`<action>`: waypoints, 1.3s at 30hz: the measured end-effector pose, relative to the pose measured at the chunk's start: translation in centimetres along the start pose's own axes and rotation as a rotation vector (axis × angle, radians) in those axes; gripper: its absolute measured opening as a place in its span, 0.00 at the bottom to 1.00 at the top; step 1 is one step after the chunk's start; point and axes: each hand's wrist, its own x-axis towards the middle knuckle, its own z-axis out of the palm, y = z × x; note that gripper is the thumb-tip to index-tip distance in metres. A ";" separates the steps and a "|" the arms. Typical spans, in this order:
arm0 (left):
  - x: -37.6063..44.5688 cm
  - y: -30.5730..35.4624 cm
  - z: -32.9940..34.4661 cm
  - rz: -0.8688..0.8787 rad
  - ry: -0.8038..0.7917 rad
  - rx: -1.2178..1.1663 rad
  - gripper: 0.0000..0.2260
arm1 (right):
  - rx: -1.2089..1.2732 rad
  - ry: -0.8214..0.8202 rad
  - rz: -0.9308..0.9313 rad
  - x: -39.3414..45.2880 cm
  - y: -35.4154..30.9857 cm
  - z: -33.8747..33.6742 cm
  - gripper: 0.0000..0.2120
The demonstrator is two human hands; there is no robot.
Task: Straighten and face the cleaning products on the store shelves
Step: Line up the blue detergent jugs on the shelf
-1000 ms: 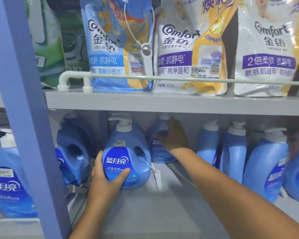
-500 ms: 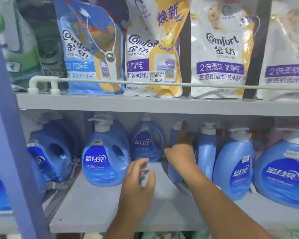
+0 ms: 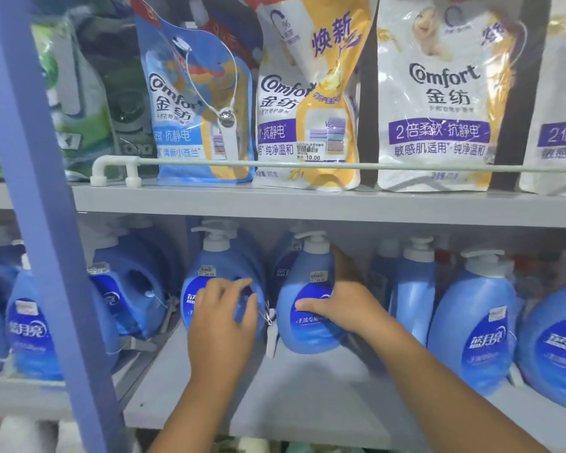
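Both hands are at the lower shelf, among the blue pump bottles of laundry detergent. The right hand grips one blue bottle around its right side, thumb pressed across the front label and the other fingers wrapped behind it, out of sight. That bottle stands near the middle of the shelf with its label turned forward and its white pump on top; it looks tipped a little to the left.

The left hand is in front of the neighbouring bottle, just to the left. Its fingers are loosely bent and spread by the handle hole, and whether they actually touch the bottle I cannot tell; nothing is held in them. A small white tag dangles between the two bottles.

Further left, a bottle sits turned sideways, showing its handle hole. To the right, more blue bottles stand in a row, some facing front, some turned edge-on.

On the upper shelf, softener pouches lean behind a thin white rail. A blue upright post crosses the left of the view.
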 end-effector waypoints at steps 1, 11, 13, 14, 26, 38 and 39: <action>0.5 -1.4 -0.5 -0.048 0.045 0.011 0.19 | 0.029 0.021 -0.003 0.3 0.0 0.6 0.54; 0.1 -8.5 -0.2 -0.399 -0.212 -0.265 0.52 | -0.014 0.148 0.109 3.7 -2.1 4.0 0.54; 0.0 -8.7 0.0 -0.400 -0.215 -0.301 0.52 | -0.009 0.155 0.122 4.1 -2.1 4.4 0.54; 0.0 -8.7 0.1 -0.400 -0.218 -0.313 0.52 | -0.011 0.165 0.123 4.2 -2.2 4.5 0.54; -3.9 6.1 1.9 -0.119 -0.357 -0.652 0.13 | 0.332 0.667 -0.180 -10.4 1.5 -6.2 0.06; -5.7 15.4 9.7 -0.310 -0.574 -0.540 0.13 | 0.164 0.260 0.172 -9.3 12.2 -16.4 0.39; -5.9 14.6 9.0 -0.342 -0.544 -0.542 0.13 | 0.145 0.263 0.151 -9.3 12.3 -16.4 0.43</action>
